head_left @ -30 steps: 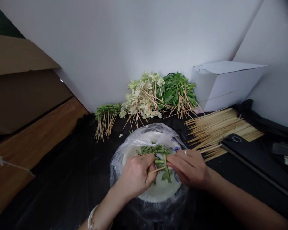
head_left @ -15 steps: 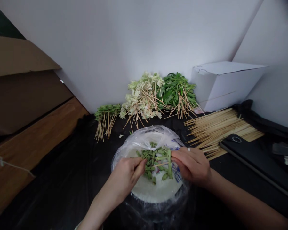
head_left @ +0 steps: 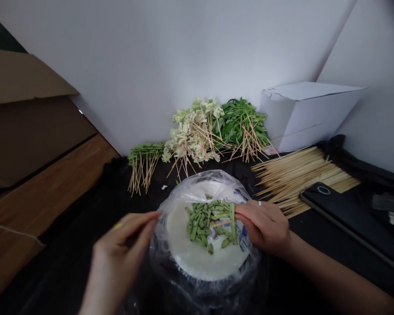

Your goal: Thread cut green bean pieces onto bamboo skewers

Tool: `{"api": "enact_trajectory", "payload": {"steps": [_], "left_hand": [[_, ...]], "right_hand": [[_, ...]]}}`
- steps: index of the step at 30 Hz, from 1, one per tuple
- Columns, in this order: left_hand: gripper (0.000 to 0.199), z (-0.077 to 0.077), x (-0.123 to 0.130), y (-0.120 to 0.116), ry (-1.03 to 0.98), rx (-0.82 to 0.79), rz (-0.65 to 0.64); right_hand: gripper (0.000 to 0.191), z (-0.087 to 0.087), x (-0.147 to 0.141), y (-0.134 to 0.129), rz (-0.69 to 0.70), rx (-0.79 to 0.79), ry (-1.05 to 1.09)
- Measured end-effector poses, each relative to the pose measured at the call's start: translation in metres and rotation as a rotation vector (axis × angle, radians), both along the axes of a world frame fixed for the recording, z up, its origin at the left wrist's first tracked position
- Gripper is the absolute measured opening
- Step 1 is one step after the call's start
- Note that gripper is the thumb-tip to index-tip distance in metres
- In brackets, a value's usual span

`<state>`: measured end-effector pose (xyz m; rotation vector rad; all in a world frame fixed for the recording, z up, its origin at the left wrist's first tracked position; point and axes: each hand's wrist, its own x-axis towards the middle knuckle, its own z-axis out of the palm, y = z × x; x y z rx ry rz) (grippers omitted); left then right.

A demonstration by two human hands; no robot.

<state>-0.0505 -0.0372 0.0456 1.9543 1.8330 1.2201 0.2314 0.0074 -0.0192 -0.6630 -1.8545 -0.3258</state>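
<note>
1. Near, in the middle: a plastic-wrapped white bowl (head_left: 198, 262).
2. At its left side, my left hand (head_left: 123, 249), thumb and forefinger close together; I can't tell whether they pinch plastic.
3. At its right, my right hand (head_left: 264, 225), pinching a bean piece (head_left: 233, 225) over the bowl.
4. Inside, cut green beans (head_left: 198, 221).
</note>
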Motion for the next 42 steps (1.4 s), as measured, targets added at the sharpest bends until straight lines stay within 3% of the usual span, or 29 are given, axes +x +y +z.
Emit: {"api": "enact_trajectory", "payload": {"steps": [3, 7, 11, 15, 24, 28, 37, 42], "left_hand": [[0.023, -0.022, 0.054, 0.000, -0.346, -0.235, -0.244], [0.040, -0.039, 0.103, 0.008, -0.800, -0.438, -0.385], [0.026, -0.043, 0.118, 0.013, -1.088, -0.441, -0.380], [0.022, -0.047, 0.113, 0.013, -1.230, -0.379, -0.289], [0.014, -0.049, 0.094, 0.013, -1.141, -0.260, -0.229], [0.020, -0.052, 0.091, 0.011, -0.975, -0.167, -0.178], [0.029, -0.048, 0.086, 0.010, -0.752, -0.097, -0.043], [0.022, -0.054, 0.077, 0.013, -0.774, -0.091, -0.068]], "right_hand": [[0.012, 0.001, 0.000, -0.001, -0.014, -0.012, 0.041], [0.014, 0.002, 0.000, -0.002, 0.001, -0.027, 0.052], [0.014, 0.003, -0.002, -0.002, 0.016, -0.018, 0.033], [0.017, 0.004, -0.003, -0.001, 0.015, -0.023, 0.015], [0.021, -0.001, 0.000, -0.003, 0.088, -0.163, 0.032], [0.027, -0.003, 0.000, 0.001, 0.098, -0.125, -0.032], [0.028, -0.006, -0.002, 0.003, -0.039, -0.025, -0.229], [0.025, -0.004, -0.001, 0.003, -0.039, -0.004, -0.250]]}}
